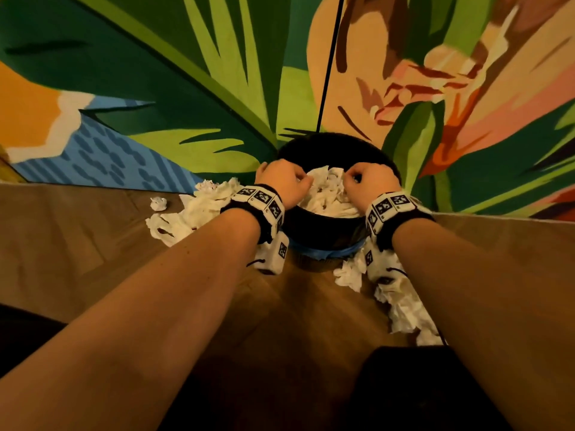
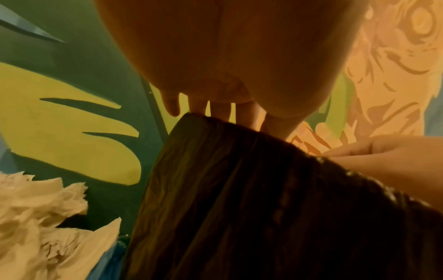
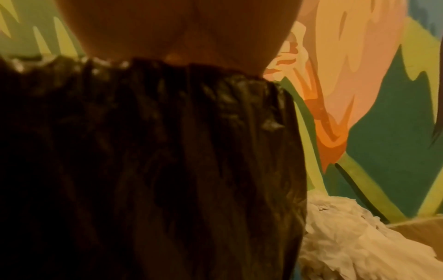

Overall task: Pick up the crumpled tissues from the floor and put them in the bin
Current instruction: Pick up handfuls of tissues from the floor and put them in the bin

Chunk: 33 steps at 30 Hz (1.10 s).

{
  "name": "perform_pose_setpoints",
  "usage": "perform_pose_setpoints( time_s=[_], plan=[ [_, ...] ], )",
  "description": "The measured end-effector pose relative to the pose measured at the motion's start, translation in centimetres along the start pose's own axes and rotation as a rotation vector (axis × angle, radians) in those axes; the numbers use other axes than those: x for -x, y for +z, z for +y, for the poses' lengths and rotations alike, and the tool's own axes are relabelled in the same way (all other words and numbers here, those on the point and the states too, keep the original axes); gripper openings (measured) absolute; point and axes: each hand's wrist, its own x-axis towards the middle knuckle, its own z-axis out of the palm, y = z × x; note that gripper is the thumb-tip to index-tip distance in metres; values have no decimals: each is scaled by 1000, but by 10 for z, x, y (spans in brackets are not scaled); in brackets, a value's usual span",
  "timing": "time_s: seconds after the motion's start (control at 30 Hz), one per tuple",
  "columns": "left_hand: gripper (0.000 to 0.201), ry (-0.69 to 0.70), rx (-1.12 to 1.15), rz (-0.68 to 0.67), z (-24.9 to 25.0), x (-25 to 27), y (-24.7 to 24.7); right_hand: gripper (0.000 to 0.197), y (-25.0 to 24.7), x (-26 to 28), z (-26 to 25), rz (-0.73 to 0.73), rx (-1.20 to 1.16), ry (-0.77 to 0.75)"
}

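Observation:
A black bin lined with a black bag stands on the floor against the wall, with white crumpled tissues heaped inside up to its rim. Both hands are over its mouth, one at each side of the heap. My left hand points its fingers down behind the rim of the bin, and their tips are hidden. My right hand curls onto the heap's edge, its thumb pressed to a finger. In the right wrist view only the palm shows above the bin.
More tissues lie on the brown floor: a pile left of the bin, a small ball, and a pile to the right. A painted wall stands right behind the bin, with a black cable running down it.

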Motion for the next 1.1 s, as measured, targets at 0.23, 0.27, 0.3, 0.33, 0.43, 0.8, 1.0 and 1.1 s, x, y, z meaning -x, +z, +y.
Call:
perform_pose_setpoints(
  time_s=[0.23, 0.27, 0.3, 0.33, 0.43, 0.8, 1.0, 1.1],
  plan=[
    [22, -2, 372, 279, -23, 4, -15, 22, -3, -9, -26, 173, -110, -133],
    [21, -14, 400, 315, -30, 5, -19, 21, -4, -10, -33, 192, -149, -156],
    [21, -23, 415, 340, -37, 7, -24, 20, -3, -11, -40, 206, -180, -181],
    [21, -32, 425, 361, -45, 9, -29, 19, -3, -12, -48, 211, -200, -208],
    [22, -103, 495, 413, -75, 18, -42, 18, 4, -9, -79, 179, -242, -288],
    [21, -422, 623, 402, -169, 70, -29, 17, 63, 11, -163, -122, -277, -394],
    [22, -572, 580, 211, -195, 89, 14, 17, 114, 8, -164, -294, -101, -431],
    [21, -626, 521, 68, -210, 96, 40, 17, 142, 4, -154, -372, 10, -447]
  ],
)
